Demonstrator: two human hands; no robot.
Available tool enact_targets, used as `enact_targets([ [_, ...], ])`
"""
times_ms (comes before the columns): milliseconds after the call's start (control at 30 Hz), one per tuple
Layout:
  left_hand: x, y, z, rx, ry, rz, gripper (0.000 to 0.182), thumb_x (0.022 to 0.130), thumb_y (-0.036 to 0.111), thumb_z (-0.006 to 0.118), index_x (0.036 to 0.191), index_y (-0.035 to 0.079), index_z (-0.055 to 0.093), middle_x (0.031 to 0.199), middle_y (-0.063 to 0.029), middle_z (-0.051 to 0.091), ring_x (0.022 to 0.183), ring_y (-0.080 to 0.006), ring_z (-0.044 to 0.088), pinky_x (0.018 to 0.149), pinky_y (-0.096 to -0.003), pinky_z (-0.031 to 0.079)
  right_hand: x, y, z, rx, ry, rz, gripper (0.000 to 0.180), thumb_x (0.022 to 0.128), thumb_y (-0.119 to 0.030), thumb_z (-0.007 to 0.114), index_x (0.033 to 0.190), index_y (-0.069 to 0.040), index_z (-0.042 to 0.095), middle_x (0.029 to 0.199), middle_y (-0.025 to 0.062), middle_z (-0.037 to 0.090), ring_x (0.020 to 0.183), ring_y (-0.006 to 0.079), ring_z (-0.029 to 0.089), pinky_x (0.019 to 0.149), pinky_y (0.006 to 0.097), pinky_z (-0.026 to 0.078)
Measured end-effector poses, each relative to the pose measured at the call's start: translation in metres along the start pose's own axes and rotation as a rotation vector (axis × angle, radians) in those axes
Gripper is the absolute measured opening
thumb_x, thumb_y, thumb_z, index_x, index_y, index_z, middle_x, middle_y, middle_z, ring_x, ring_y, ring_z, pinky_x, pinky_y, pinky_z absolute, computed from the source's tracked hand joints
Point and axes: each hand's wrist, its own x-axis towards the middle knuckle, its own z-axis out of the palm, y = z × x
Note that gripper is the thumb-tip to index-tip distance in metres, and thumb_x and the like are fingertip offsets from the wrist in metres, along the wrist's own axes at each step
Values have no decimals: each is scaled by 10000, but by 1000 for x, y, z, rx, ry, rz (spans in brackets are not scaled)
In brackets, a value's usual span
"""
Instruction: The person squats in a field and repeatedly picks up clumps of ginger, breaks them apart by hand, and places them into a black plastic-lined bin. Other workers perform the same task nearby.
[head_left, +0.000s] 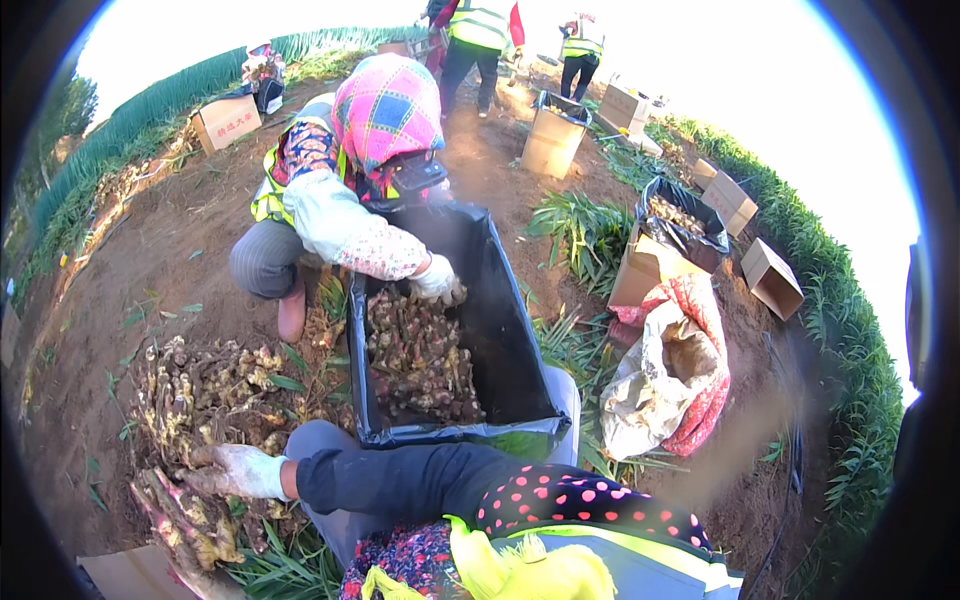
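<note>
My right hand (244, 472), in a soiled white glove, reaches across to the left over a heap of ginger roots (217, 390). Its thumb is apart from the fingers, and I see no root gripped in it. The fingertips are by a large ginger clump (196, 529) with pinkish stems, though contact is unclear. Under that clump, a smooth tan shape at the bottom edge may be my gloved left hand (206, 581); its grip is hidden. Before me stands a box lined with black plastic (525, 352), partly filled with ginger roots (424, 360). A co-worker's gloved hand (437, 282) is on those roots.
The co-worker (307, 180) squats across the box. To the right lie a red and white sack (675, 367), a lined carton of ginger (679, 217) and cut green leaves (585, 232). A cardboard piece (131, 574) lies bottom left. Other people stand farther back.
</note>
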Motion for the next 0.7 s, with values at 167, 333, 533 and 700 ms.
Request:
enact_targets([
  [167,-4,2,-9,487,198,145,422,949,144,486,1329,-38,461,1264,-168,528,1090,-240,562,918,-358,473,-15,-3,23,388,-84,161,546,732,-341,805,1068,-17,523,938,27,552,893,136,473,812,315,435],
  [333,23,29,-22,539,424,109,495,857,-38,566,1342,20,479,1265,-210,515,1060,-264,563,885,-352,490,-31,-21,24,548,20,121,560,748,-333,797,1086,21,525,946,46,557,877,130,487,797,295,444],
  [533,3,45,29,28,-317,-91,657,927,366,535,1464,81,287,1472,-137,340,1341,-291,353,1098,-427,317,-55,-47,-6,538,232,43,412,807,-325,753,916,-27,491,813,-15,450,781,81,396,695,247,409],
  [700,-19,27,117,70,-507,-208,776,861,490,623,1413,21,343,1391,-116,450,1258,-264,460,1054,-421,375,-95,-67,-49,542,402,-90,282,861,-206,697,850,-70,450,822,-19,472,797,65,419,709,252,424],
])
